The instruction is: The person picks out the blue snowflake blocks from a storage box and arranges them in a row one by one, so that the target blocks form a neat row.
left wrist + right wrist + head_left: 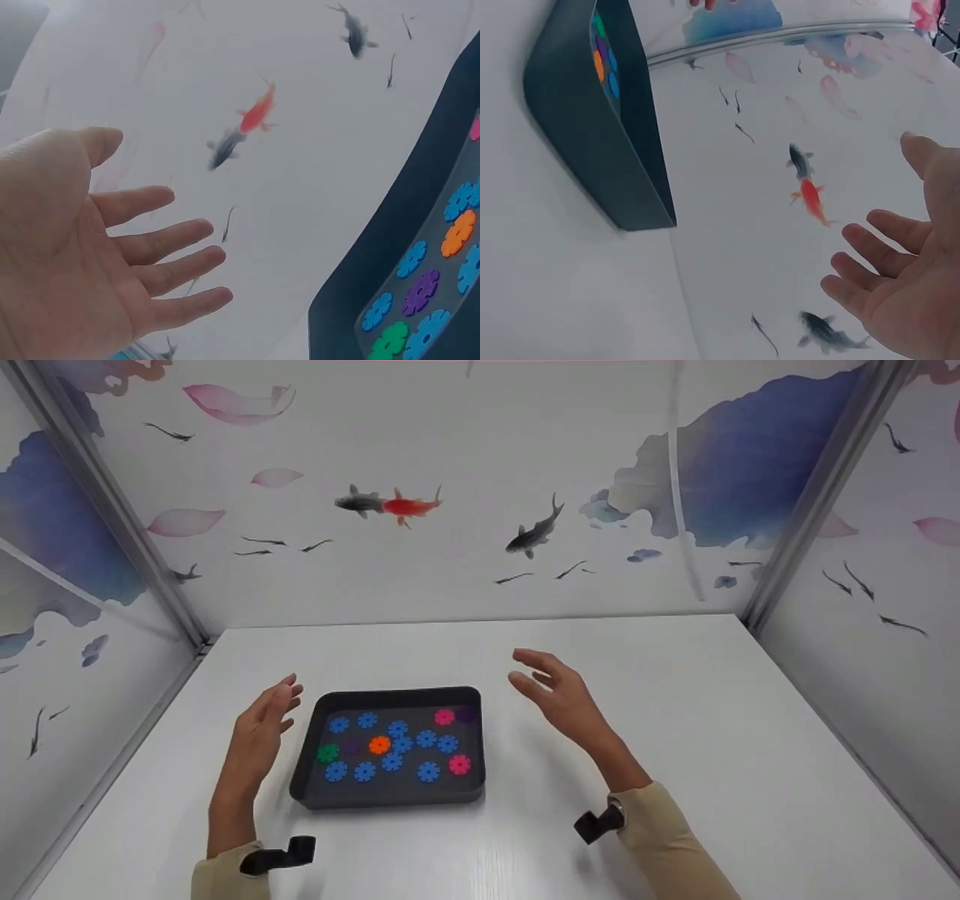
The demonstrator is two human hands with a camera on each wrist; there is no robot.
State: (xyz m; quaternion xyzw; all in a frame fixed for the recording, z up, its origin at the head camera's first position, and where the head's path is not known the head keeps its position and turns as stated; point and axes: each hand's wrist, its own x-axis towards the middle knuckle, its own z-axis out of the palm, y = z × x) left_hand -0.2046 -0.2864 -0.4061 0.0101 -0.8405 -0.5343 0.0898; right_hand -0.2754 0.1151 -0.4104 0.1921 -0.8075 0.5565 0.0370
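A black tray (386, 801) sits on the white table, holding several small notched plastic discs. Most are blue, like this blue disc (428, 772); among them lie an orange disc (379, 745), a green disc (328, 753), pink discs and dark purple ones, such as the purple disc (421, 292). My left hand (259, 735) is raised just left of the tray, fingers extended and holding nothing. To the right of the tray, my right hand (562, 697) hovers with fingers loosely bent, its palm bare in the right wrist view.
The white table (675, 735) stretches to both sides of the tray. White panels (465, 562) printed with fish, petals and blue leaves enclose its back and sides. Metal posts (810, 502) stand at the back corners. Each sleeve carries a black wrist camera (600, 823).
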